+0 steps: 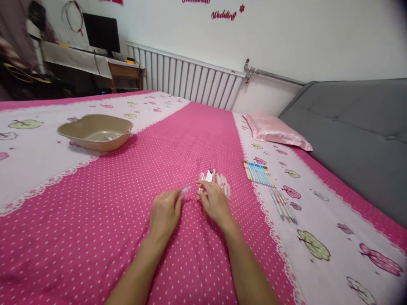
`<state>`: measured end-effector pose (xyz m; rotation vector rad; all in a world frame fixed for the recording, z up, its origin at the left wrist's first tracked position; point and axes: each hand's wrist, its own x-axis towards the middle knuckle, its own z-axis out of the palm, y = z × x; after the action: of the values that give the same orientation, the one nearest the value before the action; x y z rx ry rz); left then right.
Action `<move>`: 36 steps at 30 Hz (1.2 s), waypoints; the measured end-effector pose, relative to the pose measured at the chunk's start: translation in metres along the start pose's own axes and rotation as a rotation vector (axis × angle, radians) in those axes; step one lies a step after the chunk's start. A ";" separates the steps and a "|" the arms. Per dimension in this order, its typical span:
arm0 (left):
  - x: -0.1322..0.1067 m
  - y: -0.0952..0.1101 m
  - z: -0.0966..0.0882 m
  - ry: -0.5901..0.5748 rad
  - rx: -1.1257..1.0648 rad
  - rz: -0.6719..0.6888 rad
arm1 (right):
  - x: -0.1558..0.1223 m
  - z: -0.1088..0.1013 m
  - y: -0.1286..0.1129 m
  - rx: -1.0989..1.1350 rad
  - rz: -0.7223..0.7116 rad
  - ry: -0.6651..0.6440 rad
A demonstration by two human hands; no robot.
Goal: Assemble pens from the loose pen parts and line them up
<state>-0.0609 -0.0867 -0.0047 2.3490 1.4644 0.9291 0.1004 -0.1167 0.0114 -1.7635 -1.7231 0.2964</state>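
Observation:
My left hand (164,212) rests on the pink dotted bedspread (143,190) with its fingers curled around a pale pen (185,190) that sticks out toward the right. My right hand (213,202) lies just beside it, fingers bent over the near edge of a small heap of pink and white pens (218,177); what its fingertips pinch is hidden. The two hands almost touch.
A row of blue pens (259,173) and a smaller row of light pens (282,204) lie on the bed to the right. A beige heart-shaped bowl (97,132) sits far left. A pink pillow (275,131), grey headboard (359,140) and radiator (187,78) stand behind.

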 end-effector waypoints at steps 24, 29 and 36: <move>0.000 0.002 0.000 -0.014 -0.014 -0.051 | -0.006 0.014 -0.002 -0.432 0.003 -0.096; 0.000 0.002 0.000 -0.017 0.002 -0.061 | -0.008 0.017 -0.006 -0.447 0.016 -0.112; 0.000 0.002 0.000 -0.013 -0.002 -0.049 | -0.008 0.020 -0.005 -0.442 0.019 -0.134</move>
<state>-0.0592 -0.0879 -0.0042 2.3026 1.5082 0.9013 0.0836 -0.1190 -0.0030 -2.1113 -1.9807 0.0398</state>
